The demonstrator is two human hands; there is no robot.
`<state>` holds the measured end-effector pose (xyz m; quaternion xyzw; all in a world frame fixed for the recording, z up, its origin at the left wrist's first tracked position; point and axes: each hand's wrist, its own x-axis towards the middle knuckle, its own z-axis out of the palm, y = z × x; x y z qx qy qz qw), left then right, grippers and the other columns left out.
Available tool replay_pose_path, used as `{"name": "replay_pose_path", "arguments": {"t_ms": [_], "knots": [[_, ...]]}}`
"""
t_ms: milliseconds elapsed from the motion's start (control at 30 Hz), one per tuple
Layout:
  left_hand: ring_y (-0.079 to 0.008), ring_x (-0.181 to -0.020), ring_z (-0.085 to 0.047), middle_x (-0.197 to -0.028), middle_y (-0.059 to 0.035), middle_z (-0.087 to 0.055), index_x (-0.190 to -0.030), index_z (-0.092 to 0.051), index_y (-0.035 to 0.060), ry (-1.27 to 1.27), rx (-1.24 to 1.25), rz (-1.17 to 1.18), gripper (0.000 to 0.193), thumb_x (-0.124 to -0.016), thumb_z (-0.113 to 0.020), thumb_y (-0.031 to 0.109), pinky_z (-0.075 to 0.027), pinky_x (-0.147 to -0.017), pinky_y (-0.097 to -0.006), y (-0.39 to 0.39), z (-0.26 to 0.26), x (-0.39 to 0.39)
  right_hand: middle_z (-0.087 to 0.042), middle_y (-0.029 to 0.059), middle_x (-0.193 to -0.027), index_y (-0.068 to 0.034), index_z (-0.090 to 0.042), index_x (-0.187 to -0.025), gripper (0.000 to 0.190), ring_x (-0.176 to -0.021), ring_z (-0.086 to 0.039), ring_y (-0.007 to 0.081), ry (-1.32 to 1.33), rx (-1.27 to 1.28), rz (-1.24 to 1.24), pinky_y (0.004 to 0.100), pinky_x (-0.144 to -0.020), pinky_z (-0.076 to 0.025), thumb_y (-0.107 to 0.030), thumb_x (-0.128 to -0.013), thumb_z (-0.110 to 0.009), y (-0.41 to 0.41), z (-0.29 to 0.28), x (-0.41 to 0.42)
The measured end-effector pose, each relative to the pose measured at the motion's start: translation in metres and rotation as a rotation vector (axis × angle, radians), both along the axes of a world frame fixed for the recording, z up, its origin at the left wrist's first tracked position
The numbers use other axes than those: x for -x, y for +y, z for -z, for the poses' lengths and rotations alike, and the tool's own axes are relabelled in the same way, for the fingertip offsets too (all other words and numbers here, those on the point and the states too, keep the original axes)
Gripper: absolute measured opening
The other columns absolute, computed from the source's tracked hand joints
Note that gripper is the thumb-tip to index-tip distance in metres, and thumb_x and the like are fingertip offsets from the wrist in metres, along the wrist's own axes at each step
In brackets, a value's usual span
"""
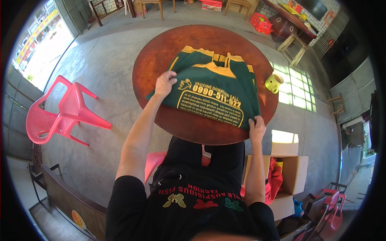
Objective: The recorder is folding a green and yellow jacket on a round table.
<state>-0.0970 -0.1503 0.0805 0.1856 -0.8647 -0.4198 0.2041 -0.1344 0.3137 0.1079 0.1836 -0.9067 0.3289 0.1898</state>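
Note:
A dark green garment with yellow trim [217,79] lies folded on the round brown wooden table [208,134]. Yellow printed writing and a bird-like emblem cover its upper panel. At the garment's left edge, my left hand [165,82] pinches the cloth between thumb and fingers. My right hand [257,128] grips the lower right corner, close to the table's near edge. The cloth between both hands is spread fairly flat, its front part slightly lifted. Yellow bands and more green layers show behind the panel, towards the far side.
A yellow-green mug [273,82] stands at the table's right rim. On the floor at right is an open cardboard box [300,174] with red cloth [275,183] inside. A pink plastic armchair [68,111] stands at left, and a wooden stool [292,49] is beyond the table.

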Motion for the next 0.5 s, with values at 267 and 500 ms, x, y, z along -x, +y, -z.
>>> {"name": "replay_pose_path", "arguments": {"t_ms": [267,500], "knots": [[-0.0302,-0.111,-0.059,-0.11,-0.0086,-0.06,-0.116,-0.061,0.0176,0.004,0.612,-0.006,0.036,-0.082,-0.073,0.015,-0.045,-0.092,-0.0457,0.042,-0.023,-0.011,-0.053,0.0119,-0.132,-0.012,-0.059,-0.128,0.048,-0.125,-0.051,0.0317,0.168,-0.201,0.048,0.0528,-0.104,-0.037,-0.023,-0.084,-0.072,-0.004,-0.015,-0.006],[-0.031,-0.135,-0.042,-0.14,-0.0112,-0.047,-0.138,-0.053,0.0188,0.075,0.76,0.442,0.065,-0.08,-0.077,0.037,-0.031,-0.112,-0.0512,0.12,-0.03,-0.072,-0.051,0.0126,-0.14,-0.024,-0.061,-0.134,0.05,-0.129,-0.049,0.0316,0.019,-0.42,-0.039,0.0542,-0.107,-0.036,-0.037,-0.087,-0.07,-0.015,0.008,-0.009]]}}
